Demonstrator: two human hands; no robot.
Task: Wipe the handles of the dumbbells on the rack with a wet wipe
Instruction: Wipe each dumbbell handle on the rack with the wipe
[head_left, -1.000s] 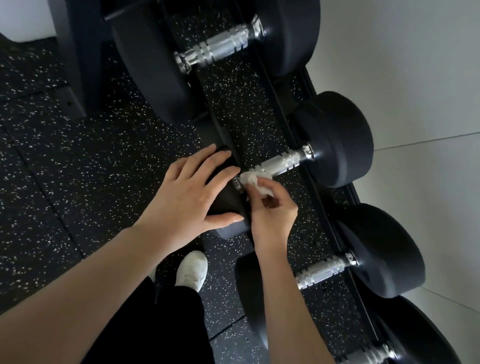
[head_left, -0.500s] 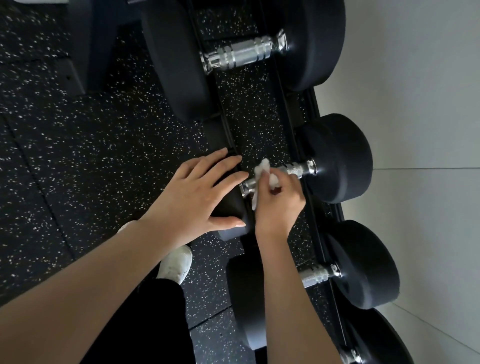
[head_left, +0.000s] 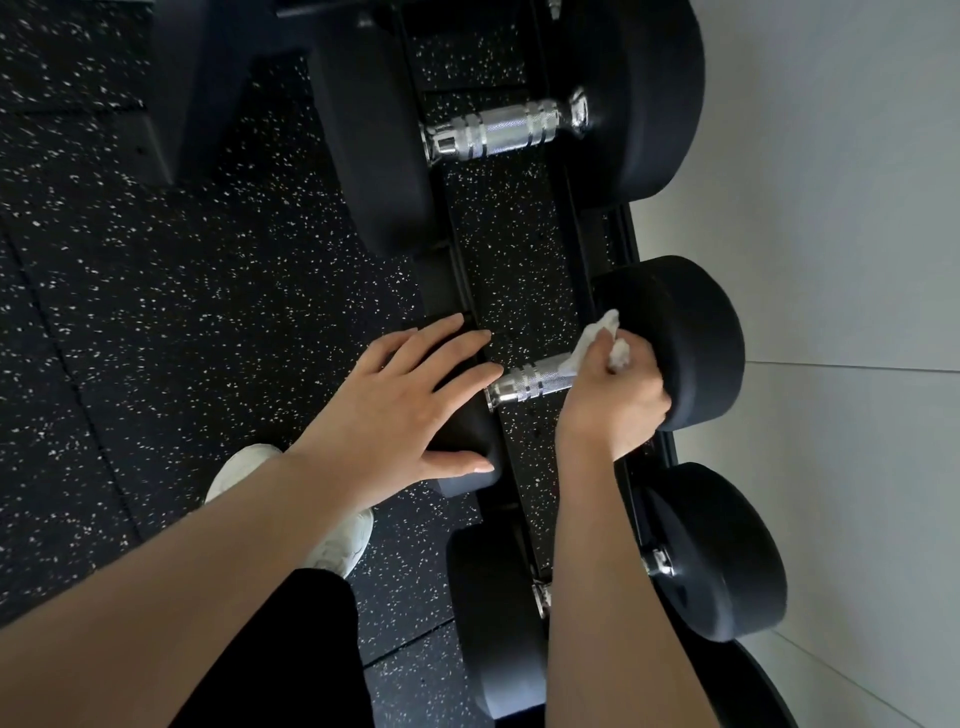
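Right hand (head_left: 615, 392) is wrapped around the far end of the middle dumbbell's chrome handle (head_left: 530, 383), its grip closed on the white wet wipe (head_left: 597, 340), which bunches out above the fingers toward 12 o'clock, touching the black weight head (head_left: 685, 332) at 3 o'clock of the hand. Left hand (head_left: 400, 410) lies flat, fingers spread wide, pressed on the near weight head (head_left: 467, 441) at 9 o'clock of the handle, gripping nothing. Bare knurled metal shows between the two hands. Up at 12 o'clock a bigger dumbbell (head_left: 509, 130) sits on the black rack (head_left: 519, 270), handle uncovered. Down at 5 o'clock another dumbbell (head_left: 727, 551) rests, its handle hidden behind the right forearm. A white shoe (head_left: 332, 540) stands on the speckled floor (head_left: 156, 312) at 7 o'clock
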